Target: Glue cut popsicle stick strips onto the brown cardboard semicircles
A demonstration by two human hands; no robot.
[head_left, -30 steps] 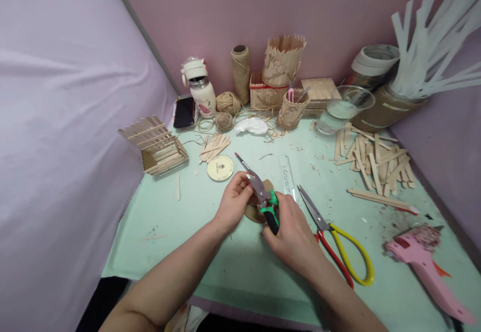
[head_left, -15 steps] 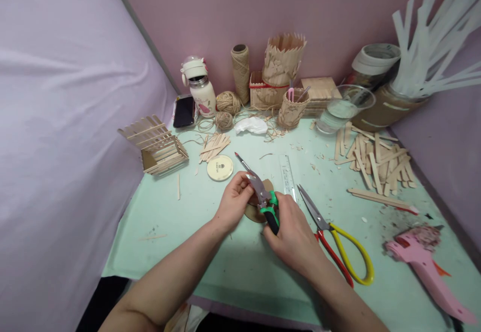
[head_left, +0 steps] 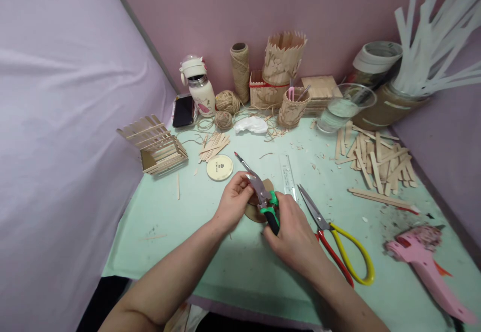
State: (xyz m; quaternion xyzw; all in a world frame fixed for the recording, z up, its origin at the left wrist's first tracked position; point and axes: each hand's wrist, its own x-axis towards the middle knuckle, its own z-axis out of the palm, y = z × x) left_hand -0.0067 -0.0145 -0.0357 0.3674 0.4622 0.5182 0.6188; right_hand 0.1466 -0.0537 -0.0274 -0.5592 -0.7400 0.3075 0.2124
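Observation:
My right hand [head_left: 291, 224] is wrapped round the green and black handles of a pair of pruning shears [head_left: 271, 216], whose metal blades point up and to the left. Close by the blades, my left hand [head_left: 235, 199] is closed in a pinch; what it grips is hidden behind its fingers and the blades. Brown cardboard pieces [head_left: 255, 215] lie beneath the shears, partly covered. A pen with a red tip [head_left: 242, 160] extends beyond the blades. To the right of my right hand rest large scissors [head_left: 319, 222] with red and yellow handles, beside a clear ruler [head_left: 287, 172].
A pink glue gun [head_left: 421, 262] lies at the right, below a heap of craft sticks [head_left: 379, 159]. At the left stand a stick-built holder [head_left: 165, 151] and a round lid [head_left: 220, 168]. A bottle [head_left: 203, 94], twine balls [head_left: 227, 102] and a plastic cup [head_left: 338, 114] line the back.

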